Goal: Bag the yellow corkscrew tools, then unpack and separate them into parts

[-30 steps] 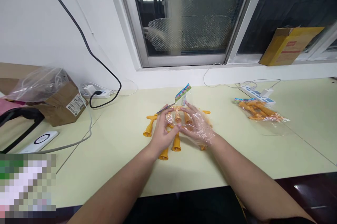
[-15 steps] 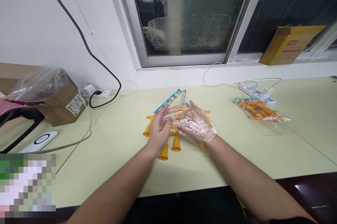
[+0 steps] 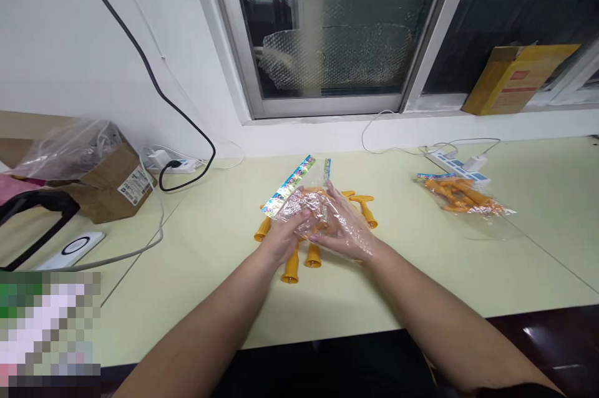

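Look, the left hand (image 3: 282, 234) pinches the clear bag (image 3: 312, 199), thumb on top; the right hand (image 3: 350, 229) spreads inside, seemingly propping it wide, just above orange pieces (image 3: 290, 268) on the table (image 3: 219, 286). 1 filled bag (image 3: 461, 195) lies well apart.

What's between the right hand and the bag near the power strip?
An orange piece lies between them in the head view, nearer the right hand than the bag.
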`<state>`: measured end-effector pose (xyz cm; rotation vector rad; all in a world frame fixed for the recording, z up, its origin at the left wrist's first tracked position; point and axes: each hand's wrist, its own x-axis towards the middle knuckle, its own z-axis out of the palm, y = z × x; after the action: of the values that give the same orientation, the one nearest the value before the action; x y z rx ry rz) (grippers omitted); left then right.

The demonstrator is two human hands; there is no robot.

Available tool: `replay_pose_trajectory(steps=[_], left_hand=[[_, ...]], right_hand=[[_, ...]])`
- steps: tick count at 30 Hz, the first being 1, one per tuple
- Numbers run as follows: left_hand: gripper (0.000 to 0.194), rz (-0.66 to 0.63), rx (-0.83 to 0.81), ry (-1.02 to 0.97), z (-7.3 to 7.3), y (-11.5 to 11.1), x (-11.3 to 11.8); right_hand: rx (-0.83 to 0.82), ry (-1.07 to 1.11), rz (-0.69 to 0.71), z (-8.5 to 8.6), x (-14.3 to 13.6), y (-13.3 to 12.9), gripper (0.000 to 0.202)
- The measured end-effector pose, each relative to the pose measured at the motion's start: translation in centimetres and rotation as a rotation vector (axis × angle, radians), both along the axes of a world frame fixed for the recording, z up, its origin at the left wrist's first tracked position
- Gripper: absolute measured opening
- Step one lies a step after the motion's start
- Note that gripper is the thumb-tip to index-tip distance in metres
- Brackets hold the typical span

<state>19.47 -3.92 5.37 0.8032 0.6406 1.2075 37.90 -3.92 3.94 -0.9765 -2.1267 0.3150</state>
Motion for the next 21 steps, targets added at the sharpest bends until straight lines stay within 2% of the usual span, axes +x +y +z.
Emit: replay_pose_trajectory(steps=[3, 7, 9, 11, 14, 17, 21], left_hand=[[0.052, 0.029, -0.033, 0.028, 0.1, -0.1, 0.3], [0.046, 0.108, -0.112, -0.036, 0.6, 0.8, -0.4], [0.041, 0.157, -0.142, -0.085, 0.8, 1.6, -1.3], [0.034, 0.206, -0.15, -0.12, 1.1, 2.4, -2.3], [0.028, 0.257, -0.133, -0.161, 1.2, 2.9, -3.4], [0.036, 0.204, -0.105, -0.161, 1.0, 2.2, -2.9], [0.053, 0.036, -0.084, -0.094, 0.4, 0.8, -0.9]], right_hand=[[-0.042, -0.021, 0.014, -0.5, 0.0, 0.1, 0.08], [-0.019, 0.043, 0.146, -0.5, 0.5, 0.2, 0.057], [0.018, 0.1, 0.201, -0.2, 0.8, 0.3, 0.053], [0.067, 0.156, 0.201, 0.0, 1.2, 0.5, 0.061], [0.136, 0.222, 0.178, 0.0, 1.3, 0.8, 0.083], [0.114, 0.206, 0.15, -0.2, 1.0, 1.0, 0.087], [0.085, 0.138, 0.162, 0.0, 0.5, 0.7, 0.063]])
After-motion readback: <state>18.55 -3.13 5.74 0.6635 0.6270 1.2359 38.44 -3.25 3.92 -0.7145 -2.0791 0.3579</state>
